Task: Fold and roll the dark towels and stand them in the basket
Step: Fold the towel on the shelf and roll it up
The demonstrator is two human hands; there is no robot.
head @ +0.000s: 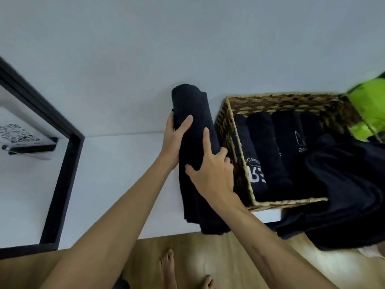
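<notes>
A dark towel point(193, 113), partly rolled, lies on the white table just left of the woven basket point(229, 130). Its unrolled tail reaches the table's near edge. My left hand point(175, 136) grips the roll from the left side. My right hand point(210, 167) holds the roll's near end, fingers wrapped over it. Inside the basket stand several rolled dark towels point(268, 151), some with white lettering. A loose dark towel point(345, 192) drapes over the basket's right front corner and hangs off the table.
A black-framed mirror or panel point(60, 163) leans at the left. A bright green item point(368, 109) sits behind the basket at the right. The white wall rises behind the table point(116, 184). Wooden floor and my bare feet show below.
</notes>
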